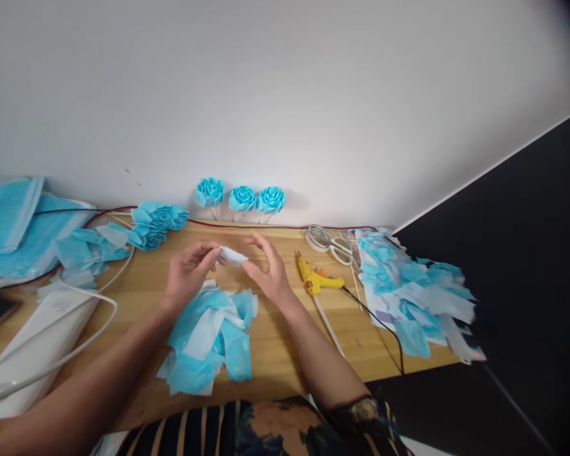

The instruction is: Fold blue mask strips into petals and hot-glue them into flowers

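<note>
The left grip point(192, 268) pinches a small pale strip point(232, 256)

- Strip pile point(209, 342) on the desk point(278, 361)
- Glue gun point(319, 279) right of it, scissors point(333, 246) just behind the gun
- Three flowers point(242, 199) behind, by the wall point(313, 95)
- Masks point(26, 221) far left

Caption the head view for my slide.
Left hand pinches a small pale piece, right hand open beside it, near loose blue-and-white pieces; three blue flowers stand behind.
</note>
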A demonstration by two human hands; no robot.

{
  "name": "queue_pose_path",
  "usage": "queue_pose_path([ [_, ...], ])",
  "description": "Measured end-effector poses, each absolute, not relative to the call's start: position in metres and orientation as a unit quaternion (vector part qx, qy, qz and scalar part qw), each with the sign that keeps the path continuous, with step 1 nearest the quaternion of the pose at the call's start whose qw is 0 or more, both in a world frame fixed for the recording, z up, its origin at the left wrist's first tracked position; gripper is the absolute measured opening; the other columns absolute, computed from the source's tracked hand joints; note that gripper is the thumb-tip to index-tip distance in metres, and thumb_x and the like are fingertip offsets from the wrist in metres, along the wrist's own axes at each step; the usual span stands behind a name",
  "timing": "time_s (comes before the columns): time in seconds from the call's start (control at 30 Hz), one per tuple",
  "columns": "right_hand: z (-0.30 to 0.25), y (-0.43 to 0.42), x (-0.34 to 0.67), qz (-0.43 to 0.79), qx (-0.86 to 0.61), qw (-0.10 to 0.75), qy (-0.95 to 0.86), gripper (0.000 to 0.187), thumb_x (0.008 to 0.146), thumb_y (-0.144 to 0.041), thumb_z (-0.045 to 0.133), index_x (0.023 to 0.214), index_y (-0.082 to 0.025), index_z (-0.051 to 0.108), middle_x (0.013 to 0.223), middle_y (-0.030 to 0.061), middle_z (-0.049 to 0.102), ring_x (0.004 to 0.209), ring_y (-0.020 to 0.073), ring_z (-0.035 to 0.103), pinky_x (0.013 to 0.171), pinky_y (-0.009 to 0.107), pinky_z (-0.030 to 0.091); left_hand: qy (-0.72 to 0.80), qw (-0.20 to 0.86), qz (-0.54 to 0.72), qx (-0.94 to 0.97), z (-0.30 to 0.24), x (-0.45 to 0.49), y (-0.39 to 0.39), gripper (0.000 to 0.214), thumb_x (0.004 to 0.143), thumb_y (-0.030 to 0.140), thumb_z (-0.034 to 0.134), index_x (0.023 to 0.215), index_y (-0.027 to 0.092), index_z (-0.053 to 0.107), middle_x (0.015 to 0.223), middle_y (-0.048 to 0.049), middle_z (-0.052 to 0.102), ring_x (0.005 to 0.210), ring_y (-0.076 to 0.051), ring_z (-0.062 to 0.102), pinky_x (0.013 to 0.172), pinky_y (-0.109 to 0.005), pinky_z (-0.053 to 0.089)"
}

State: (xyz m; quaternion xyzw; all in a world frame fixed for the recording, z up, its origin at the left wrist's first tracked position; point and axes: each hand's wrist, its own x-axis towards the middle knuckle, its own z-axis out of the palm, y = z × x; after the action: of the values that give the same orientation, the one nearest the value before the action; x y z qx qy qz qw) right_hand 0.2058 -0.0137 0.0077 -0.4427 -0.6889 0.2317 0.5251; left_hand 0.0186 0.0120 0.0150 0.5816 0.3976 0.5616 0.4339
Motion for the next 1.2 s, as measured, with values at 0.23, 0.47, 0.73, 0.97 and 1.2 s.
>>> queue_pose_path([
  [0.23, 0.006, -0.012, 0.203, 0.17, -0.39, 0.519, -0.741, 0.055, 0.083, -0.02, 0.065, 0.136, -0.028, 0.05, 0.132, 0.0087, 0.061, 0.125, 0.0254, 0.055, 0.108, 0.045, 0.043, 0.272, 0.44, 0.557, 0.649, 0.013, 0.014, 0.011, 0.006, 0.087, 0.023, 0.069, 0.084, 0.02, 0.074, 0.098, -0.0046, 0.077, 0.098, -0.019, 0.07, 0.092, -0.031, 0.052],
  [0.47, 0.02, -0.018, 0.21, 0.146, -0.363, 0.559, -0.731, 0.041, 0.086, -0.013, 0.05, 0.124, -0.026, 0.056, 0.131, 0.0085, 0.059, 0.128, 0.0262, 0.053, 0.111, 0.05, 0.04, 0.248, 0.467, 0.559, 0.639, 0.013, 0.008, 0.015, 0.006, 0.087, 0.021, 0.069, 0.086, 0.022, 0.076, 0.103, -0.005, 0.076, 0.101, -0.02, 0.068, 0.091, -0.031, 0.052],
  [0.73, 0.012, -0.011, 0.207, 0.095, -0.372, 0.526, -0.759, 0.028, 0.085, -0.013, 0.061, 0.11, -0.026, 0.063, 0.12, 0.0076, 0.067, 0.12, 0.0244, 0.057, 0.105, 0.047, 0.044, 0.274, 0.494, 0.538, 0.625, 0.017, 0.014, 0.013, 0.009, 0.085, 0.026, 0.071, 0.082, 0.02, 0.078, 0.098, -0.0068, 0.078, 0.099, -0.022, 0.07, 0.092, -0.032, 0.052],
  [0.97, 0.005, -0.009, 0.207, 0.105, -0.414, 0.535, -0.729, 0.013, 0.087, -0.013, 0.06, 0.093, -0.024, 0.065, 0.097, 0.0047, 0.072, 0.097, 0.0204, 0.065, 0.09, 0.038, 0.05, 0.36, 0.512, 0.521, 0.58, 0.011, 0.018, 0.017, 0.025, 0.087, 0.039, 0.066, 0.087, 0.016, 0.075, 0.069, -0.0035, 0.073, 0.05, -0.012, 0.058, 0.049, -0.022, 0.047],
  [1.2, 0.003, -0.012, 0.205, 0.191, -0.482, 0.523, -0.676, 0.013, 0.082, -0.017, 0.057, 0.088, -0.023, 0.068, 0.09, 0.0034, 0.073, 0.089, 0.0199, 0.068, 0.085, 0.034, 0.052, 0.393, 0.519, 0.511, 0.561, 0.001, 0.017, 0.022, 0.038, 0.092, 0.048, 0.056, 0.104, 0.015, 0.072, 0.087, -0.0064, 0.073, 0.058, -0.013, 0.058, 0.049, -0.023, 0.044],
])
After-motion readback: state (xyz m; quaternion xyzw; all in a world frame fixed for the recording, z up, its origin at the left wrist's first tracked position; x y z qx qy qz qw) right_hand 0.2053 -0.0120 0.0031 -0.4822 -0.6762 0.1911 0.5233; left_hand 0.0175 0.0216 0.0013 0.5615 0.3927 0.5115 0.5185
